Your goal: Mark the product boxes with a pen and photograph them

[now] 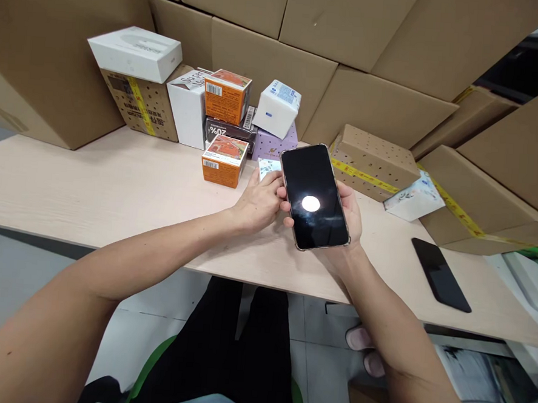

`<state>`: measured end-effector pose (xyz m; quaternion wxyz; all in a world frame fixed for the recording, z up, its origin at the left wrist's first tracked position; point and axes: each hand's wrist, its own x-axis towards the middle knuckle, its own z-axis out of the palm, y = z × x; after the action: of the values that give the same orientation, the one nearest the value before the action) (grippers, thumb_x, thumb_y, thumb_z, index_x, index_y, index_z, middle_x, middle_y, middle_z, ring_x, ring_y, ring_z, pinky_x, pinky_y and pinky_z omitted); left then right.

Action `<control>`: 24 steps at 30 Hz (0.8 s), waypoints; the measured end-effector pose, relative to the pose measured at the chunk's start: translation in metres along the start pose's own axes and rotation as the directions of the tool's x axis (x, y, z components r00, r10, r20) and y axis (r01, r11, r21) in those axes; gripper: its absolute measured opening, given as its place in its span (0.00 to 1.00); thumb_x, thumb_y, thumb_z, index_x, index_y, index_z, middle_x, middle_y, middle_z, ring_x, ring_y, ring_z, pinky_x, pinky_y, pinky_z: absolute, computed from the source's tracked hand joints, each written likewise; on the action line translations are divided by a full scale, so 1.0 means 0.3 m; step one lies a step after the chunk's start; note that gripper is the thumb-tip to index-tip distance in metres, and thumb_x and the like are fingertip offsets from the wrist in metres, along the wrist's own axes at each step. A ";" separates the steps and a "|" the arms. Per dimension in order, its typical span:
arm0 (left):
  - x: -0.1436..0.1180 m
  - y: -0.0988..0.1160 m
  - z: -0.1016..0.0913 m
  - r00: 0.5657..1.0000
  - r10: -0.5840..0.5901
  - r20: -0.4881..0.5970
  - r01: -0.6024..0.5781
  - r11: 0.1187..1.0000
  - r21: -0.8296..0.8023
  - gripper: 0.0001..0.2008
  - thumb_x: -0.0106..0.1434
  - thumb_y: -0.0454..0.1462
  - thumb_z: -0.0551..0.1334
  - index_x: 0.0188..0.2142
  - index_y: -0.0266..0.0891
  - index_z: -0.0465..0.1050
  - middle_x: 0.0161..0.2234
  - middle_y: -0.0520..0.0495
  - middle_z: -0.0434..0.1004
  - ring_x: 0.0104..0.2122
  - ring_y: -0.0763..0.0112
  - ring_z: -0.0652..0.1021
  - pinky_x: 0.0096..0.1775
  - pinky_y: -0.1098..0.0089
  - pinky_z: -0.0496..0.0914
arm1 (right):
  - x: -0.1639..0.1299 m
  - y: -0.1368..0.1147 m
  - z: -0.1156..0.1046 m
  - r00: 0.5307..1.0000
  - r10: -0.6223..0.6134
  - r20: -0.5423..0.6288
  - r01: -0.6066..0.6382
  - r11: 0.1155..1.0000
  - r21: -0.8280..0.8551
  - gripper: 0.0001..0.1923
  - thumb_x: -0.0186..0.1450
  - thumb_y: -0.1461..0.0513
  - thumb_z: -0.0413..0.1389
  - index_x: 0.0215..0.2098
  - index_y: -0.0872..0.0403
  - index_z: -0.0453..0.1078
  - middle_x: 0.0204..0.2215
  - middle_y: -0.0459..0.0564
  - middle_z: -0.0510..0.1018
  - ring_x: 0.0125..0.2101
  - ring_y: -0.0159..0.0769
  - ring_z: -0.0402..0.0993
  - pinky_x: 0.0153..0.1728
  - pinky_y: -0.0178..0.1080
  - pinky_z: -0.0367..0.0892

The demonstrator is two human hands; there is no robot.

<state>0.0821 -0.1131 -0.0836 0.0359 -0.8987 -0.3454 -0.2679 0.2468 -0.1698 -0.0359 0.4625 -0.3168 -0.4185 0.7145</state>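
A black phone point(315, 196) with a dark screen and a round light reflection is held above the light wooden table point(115, 186). My right hand point(351, 214) cradles it from underneath and the right side. My left hand point(258, 202) touches the phone's left edge with its fingers curled; I cannot tell whether it grips. A small white packet point(268, 165) lies on the table just behind my left hand.
Small boxes stand at the table's back: two orange ones point(224, 160), white ones point(136, 52), a purple one point(275, 146). A perforated cardboard box point(374, 162), a tissue pack point(414, 198) and a second black phone point(440, 274) lie right. Large cartons wall the back.
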 end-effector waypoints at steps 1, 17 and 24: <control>0.000 0.001 -0.001 1.000 0.007 0.002 -0.007 1.000 0.010 0.08 0.65 0.35 0.58 0.40 0.39 0.76 0.50 0.38 0.75 0.57 0.49 0.69 0.60 0.38 0.58 | 0.000 0.000 0.000 1.000 0.000 0.003 0.000 1.000 -0.003 0.30 0.64 0.44 0.43 0.54 0.51 0.68 0.45 0.55 0.81 0.45 0.49 0.78 0.34 0.49 0.76; -0.001 -0.004 0.000 0.999 0.040 0.004 -0.040 0.996 0.074 0.16 0.69 0.33 0.53 0.51 0.37 0.75 0.59 0.36 0.72 0.61 0.48 0.67 0.59 0.40 0.59 | -0.009 -0.048 -0.043 0.995 -0.090 -0.045 0.078 0.971 -0.226 0.35 0.62 0.39 0.44 0.57 0.50 0.66 0.45 0.56 0.80 0.44 0.52 0.77 0.35 0.49 0.75; -0.010 0.006 -0.012 1.000 0.027 -0.002 -0.027 0.996 0.080 0.20 0.70 0.30 0.51 0.58 0.41 0.69 0.63 0.37 0.68 0.62 0.49 0.67 0.59 0.35 0.56 | -0.058 -0.202 -0.267 0.749 -0.401 -0.527 -0.119 0.702 -0.703 0.32 0.68 0.47 0.36 0.58 0.56 0.65 0.42 0.62 0.78 0.37 0.48 0.78 0.32 0.46 0.73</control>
<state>0.0798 -0.1170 -0.0819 0.0762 -0.9008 -0.3436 -0.2544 0.3446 -0.1480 -0.0168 0.4793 -0.6572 -0.4945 0.3062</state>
